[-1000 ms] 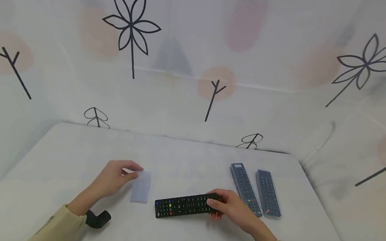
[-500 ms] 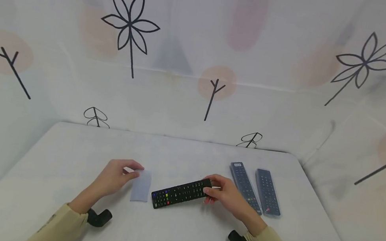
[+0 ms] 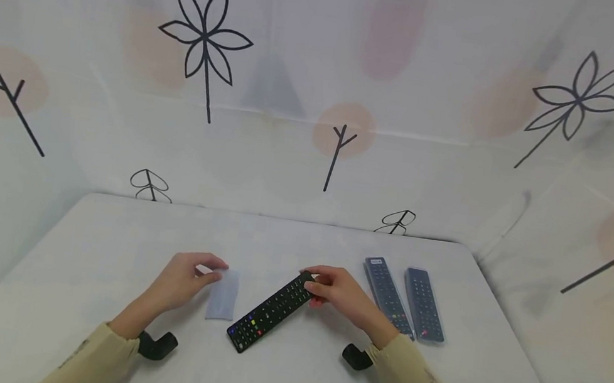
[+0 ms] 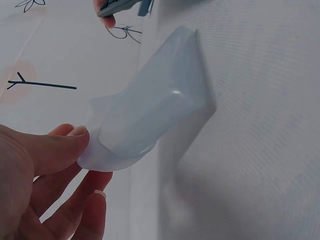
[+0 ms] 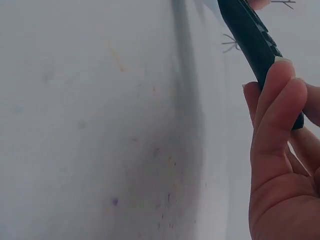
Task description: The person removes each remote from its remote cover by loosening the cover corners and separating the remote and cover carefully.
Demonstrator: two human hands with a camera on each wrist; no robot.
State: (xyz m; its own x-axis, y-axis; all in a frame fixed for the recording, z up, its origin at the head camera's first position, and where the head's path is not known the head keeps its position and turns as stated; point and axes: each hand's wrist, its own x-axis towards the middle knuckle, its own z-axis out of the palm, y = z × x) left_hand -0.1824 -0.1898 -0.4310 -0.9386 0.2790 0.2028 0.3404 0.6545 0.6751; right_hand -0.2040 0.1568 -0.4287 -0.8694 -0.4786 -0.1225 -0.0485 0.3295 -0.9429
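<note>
My left hand pinches the top end of a translucent plastic remote cover between thumb and fingers. In the left wrist view the cover has a loose, flared mouth near the fingertips, and its far end reaches down to the white surface. A black remote control with rows of buttons is held at its upper end by my right hand. It slants down to the left, its lower end near the cover but apart from it. The right wrist view shows the remote edge-on between thumb and fingers.
Two more remotes, apparently in clear covers, lie at the right of the white table: one remote and another beside it. Black wrist devices sit at both sleeves. A patterned cloth hangs behind and at the sides.
My right hand has moved left and away from me with the remote, which has turned to a steeper slant, its lower end swinging down towards me. The left hand and cover stay put.
</note>
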